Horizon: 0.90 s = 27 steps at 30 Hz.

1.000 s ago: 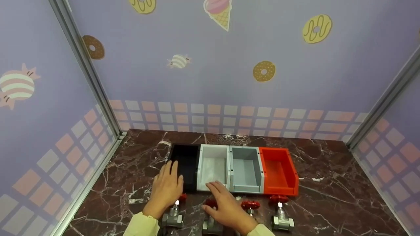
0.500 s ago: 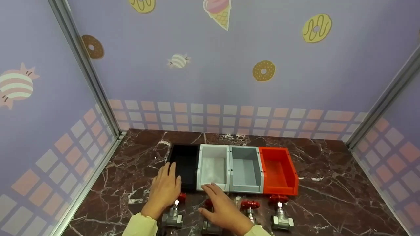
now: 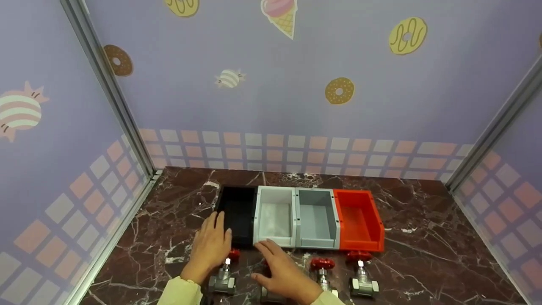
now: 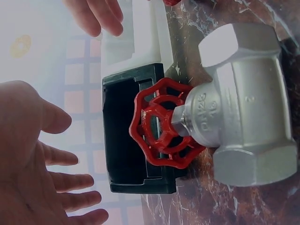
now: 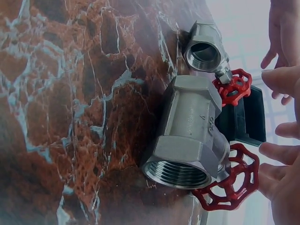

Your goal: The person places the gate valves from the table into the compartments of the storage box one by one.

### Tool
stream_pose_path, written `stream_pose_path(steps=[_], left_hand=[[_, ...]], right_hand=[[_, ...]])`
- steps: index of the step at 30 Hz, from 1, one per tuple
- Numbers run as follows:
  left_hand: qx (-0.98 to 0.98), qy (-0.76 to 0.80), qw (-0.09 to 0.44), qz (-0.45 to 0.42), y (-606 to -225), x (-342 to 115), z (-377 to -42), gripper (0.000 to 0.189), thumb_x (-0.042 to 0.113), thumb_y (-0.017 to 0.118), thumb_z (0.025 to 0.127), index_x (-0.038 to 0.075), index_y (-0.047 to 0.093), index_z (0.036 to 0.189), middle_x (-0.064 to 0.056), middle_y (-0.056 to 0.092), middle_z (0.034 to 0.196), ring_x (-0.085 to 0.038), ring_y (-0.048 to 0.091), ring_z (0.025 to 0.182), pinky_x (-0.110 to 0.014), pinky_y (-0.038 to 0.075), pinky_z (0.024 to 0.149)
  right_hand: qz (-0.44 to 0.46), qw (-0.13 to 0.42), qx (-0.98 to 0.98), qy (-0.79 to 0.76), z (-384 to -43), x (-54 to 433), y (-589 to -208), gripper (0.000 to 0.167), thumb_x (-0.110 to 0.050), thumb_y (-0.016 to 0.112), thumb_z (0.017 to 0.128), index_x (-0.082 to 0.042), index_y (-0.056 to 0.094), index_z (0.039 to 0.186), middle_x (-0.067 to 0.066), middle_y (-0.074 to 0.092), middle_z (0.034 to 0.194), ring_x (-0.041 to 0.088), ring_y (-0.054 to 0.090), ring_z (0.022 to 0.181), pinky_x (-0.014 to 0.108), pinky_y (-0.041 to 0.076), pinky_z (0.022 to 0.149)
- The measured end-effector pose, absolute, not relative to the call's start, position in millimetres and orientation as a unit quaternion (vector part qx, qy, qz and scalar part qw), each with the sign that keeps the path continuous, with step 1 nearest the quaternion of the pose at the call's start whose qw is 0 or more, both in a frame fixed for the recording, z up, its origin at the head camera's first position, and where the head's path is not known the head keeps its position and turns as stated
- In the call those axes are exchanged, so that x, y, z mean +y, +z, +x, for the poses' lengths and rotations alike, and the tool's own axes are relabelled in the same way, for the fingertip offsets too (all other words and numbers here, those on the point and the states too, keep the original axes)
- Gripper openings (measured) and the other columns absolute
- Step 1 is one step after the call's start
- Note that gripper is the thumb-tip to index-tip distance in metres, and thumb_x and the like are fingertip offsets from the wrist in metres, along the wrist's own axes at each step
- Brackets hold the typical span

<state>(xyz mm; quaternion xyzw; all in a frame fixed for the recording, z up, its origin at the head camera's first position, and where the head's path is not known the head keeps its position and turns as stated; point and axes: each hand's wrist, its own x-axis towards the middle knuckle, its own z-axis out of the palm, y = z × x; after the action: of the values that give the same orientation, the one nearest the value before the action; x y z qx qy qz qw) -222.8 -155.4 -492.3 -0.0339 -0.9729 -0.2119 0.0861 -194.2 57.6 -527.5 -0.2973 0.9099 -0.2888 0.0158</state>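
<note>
valves (image 3: 364,287) lie crosswise, red handwheels (image 3: 359,256) toward the bins (image 3: 317,244); left hand (image 3: 208,249) and right hand (image 3: 284,272) have fingers extended.

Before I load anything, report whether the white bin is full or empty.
Empty: in the head view, the white bin shows bare floor inside.

Four silvery metal valves (image 3: 363,286) with red handwheels (image 3: 322,264) lie in a row on the desk (image 3: 432,262), wheels toward the open bins (image 3: 318,244). The left hand (image 3: 208,248) is apart from the leftmost valve (image 3: 223,283); the right hand (image 3: 288,271) partly hides the second valve (image 3: 271,296).
</note>
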Motion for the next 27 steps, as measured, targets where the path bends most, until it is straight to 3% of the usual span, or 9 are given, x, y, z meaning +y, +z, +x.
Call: stream_pose_path(steps=[12, 27], left_hand=[[-0.972, -0.215, 0.087, -0.034, -495, -158, -224, 0.054, 0.025, 0.046, 0.099, -0.001, 0.037, 0.145, -0.027, 0.037, 0.149, -0.044, 0.036, 0.137, -0.062, 0.034, 0.103], [-0.970, -0.222, 0.095, -0.035, -500, -167, -226, 0.050, 0.017, 0.046, 0.099, -0.005, 0.037, 0.143, -0.030, 0.039, 0.146, -0.046, 0.042, 0.132, -0.061, 0.039, 0.099]], right_hand=[[-0.288, 0.033, 0.916, -0.276, -191, 50, -529, 0.074, -0.045, 0.065, 0.088, -0.018, 0.033, 0.150, 0.010, 0.037, 0.153, 0.029, 0.037, 0.141, 0.051, 0.038, 0.108], [-0.301, 0.035, 0.916, -0.262, -191, 40, -527, 0.074, -0.044, 0.067, 0.087, -0.017, 0.036, 0.149, 0.010, 0.039, 0.151, 0.032, 0.033, 0.143, 0.051, 0.036, 0.109]])
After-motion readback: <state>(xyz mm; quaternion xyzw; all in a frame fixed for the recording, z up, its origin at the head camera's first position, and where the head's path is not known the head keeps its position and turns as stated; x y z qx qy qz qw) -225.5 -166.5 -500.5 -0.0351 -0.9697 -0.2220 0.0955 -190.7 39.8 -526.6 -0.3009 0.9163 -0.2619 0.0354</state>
